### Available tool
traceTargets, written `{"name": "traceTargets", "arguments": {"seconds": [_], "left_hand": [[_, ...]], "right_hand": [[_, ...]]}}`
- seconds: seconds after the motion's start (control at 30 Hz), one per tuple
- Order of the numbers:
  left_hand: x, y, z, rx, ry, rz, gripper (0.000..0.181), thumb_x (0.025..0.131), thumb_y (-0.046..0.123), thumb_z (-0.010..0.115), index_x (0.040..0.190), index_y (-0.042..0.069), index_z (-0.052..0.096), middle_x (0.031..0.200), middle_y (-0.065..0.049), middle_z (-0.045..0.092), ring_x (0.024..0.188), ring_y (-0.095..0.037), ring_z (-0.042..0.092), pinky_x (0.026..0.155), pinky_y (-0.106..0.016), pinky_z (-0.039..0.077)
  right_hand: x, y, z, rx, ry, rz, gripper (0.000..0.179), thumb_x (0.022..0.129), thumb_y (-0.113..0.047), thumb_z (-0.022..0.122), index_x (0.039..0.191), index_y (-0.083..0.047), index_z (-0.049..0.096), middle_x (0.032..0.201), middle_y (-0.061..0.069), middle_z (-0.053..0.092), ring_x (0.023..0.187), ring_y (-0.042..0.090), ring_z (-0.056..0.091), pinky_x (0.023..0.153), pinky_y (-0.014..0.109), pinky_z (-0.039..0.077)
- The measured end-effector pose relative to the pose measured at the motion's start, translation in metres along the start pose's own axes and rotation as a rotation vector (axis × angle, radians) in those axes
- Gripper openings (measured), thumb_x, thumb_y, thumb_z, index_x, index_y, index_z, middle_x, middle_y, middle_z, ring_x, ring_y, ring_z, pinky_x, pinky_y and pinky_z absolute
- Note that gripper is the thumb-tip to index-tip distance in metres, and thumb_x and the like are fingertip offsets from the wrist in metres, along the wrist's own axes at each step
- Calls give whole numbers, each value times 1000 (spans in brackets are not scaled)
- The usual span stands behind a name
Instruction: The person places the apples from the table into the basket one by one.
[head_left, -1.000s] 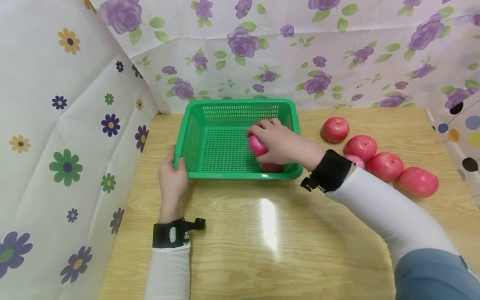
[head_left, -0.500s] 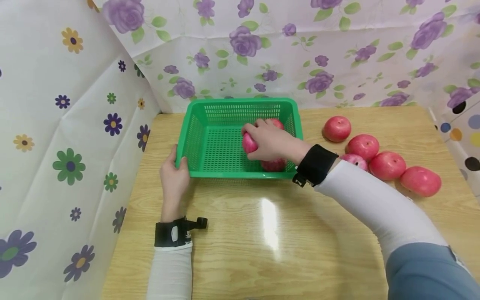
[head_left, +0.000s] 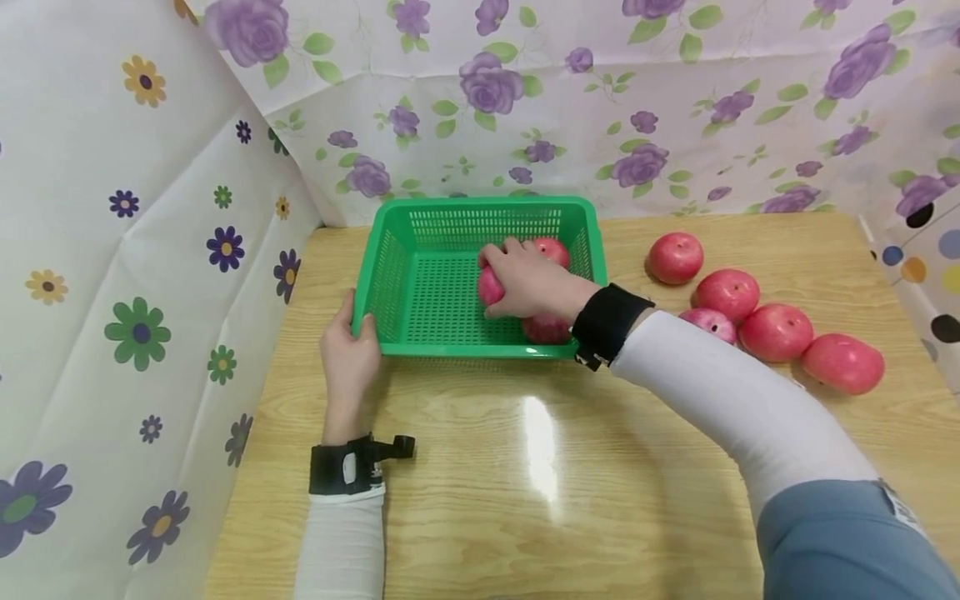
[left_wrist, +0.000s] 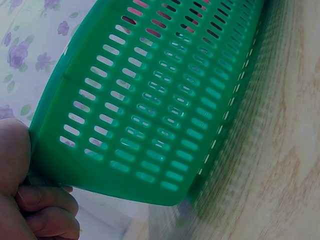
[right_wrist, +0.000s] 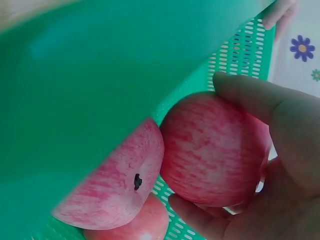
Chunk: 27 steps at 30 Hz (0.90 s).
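Note:
A green plastic basket (head_left: 480, 350) with slotted walls stands on the table. My left hand (head_left: 349, 354) grips its left rim near the front corner, thumb on one side and curled fingers (left_wrist: 50, 212) on the other. Inside the basket, my right hand (head_left: 528, 279) holds a red apple (right_wrist: 215, 150) between thumb and fingers, left of two other apples. One of these, a front apple (right_wrist: 120, 185), sits right beside the held one in the right wrist view. Behind it is a back apple (head_left: 552, 250), partly covered by the hand.
Several apples lie on the wooden table (head_left: 450, 483) right of the basket, among them a far apple (head_left: 675, 257) and a rightmost apple (head_left: 843, 363). A flowered sheet (head_left: 487, 108) hangs close behind the basket, and another patterned sheet (head_left: 172, 275) borders the left.
My right hand has moved left inside the basket with the apple, and the apple behind it has come into view. My left hand keeps its grip on the rim.

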<state>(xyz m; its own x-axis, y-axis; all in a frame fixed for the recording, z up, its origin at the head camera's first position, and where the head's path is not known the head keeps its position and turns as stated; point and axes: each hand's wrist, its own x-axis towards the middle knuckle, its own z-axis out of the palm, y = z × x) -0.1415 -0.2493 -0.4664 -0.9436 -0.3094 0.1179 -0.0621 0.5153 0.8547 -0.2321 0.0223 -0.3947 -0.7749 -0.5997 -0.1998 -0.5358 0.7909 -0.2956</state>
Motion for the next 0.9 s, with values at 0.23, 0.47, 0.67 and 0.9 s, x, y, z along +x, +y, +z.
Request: {"name": "traceTargets", "arguments": {"seconds": [0.23, 0.47, 0.67, 0.9], "left_hand": [[0, 1, -1, 11, 6, 0, 51, 102, 13, 48, 150, 1, 36, 150, -17, 42, 132, -19, 41, 108, -40, 43], [0, 3, -2, 22, 1, -6, 52, 102, 13, 48, 151, 2, 35, 150, -16, 42, 131, -20, 43, 106, -39, 45], [1, 4, -3, 19, 1, -4, 52, 102, 13, 48, 151, 2, 35, 150, -17, 41, 131, -19, 42, 107, -39, 44], [0, 4, -3, 5, -6, -5, 52, 102, 13, 48, 151, 2, 34, 151, -18, 40, 132, -19, 40, 108, -40, 43]], "right_hand": [[7, -4, -1, -96, -104, -9, 75, 82, -47, 77, 141, -16, 42, 137, 15, 45, 119, 38, 42, 99, 49, 47], [7, -14, -1, -221, -167, 21, 78, 85, -45, 75, 146, -14, 37, 146, 23, 39, 126, 44, 37, 96, 53, 50], [7, -20, 1, -278, -197, 42, 73, 88, -46, 72, 145, -17, 37, 139, 21, 41, 123, 39, 37, 91, 50, 53], [10, -21, 2, -333, -236, 31, 68, 92, -37, 67, 148, -14, 35, 139, 22, 39, 124, 39, 37, 93, 48, 53]]}}
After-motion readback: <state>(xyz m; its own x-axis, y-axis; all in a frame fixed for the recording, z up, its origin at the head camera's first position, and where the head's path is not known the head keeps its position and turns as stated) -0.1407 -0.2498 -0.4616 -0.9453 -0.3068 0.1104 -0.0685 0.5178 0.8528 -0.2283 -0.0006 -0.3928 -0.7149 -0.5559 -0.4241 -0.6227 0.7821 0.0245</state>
